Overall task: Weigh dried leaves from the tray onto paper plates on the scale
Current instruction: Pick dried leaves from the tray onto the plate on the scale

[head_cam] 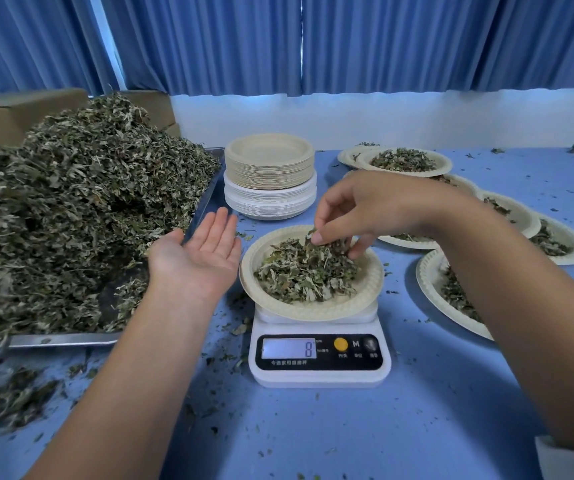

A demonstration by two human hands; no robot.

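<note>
A white digital scale [320, 358] stands at the table's middle, its display reading 8. On it sits a paper plate [365, 292] carrying a heap of dried leaves [299, 275]. My right hand [365, 206] hovers over the plate's far side and pinches a tuft of leaves at the top of that heap. My left hand [198, 254] is held palm up and flat, with nothing in it, between the plate and the metal tray [70, 339]. The tray at the left carries a large mound of dried leaves [70, 209].
A tall stack of unused paper plates [270, 174] stands behind the scale. Several filled paper plates [406, 162] lie along the right side. Leaf crumbs litter the blue tabletop [347, 427]. Cardboard boxes [8, 116] sit behind the tray; blue curtains hang at the back.
</note>
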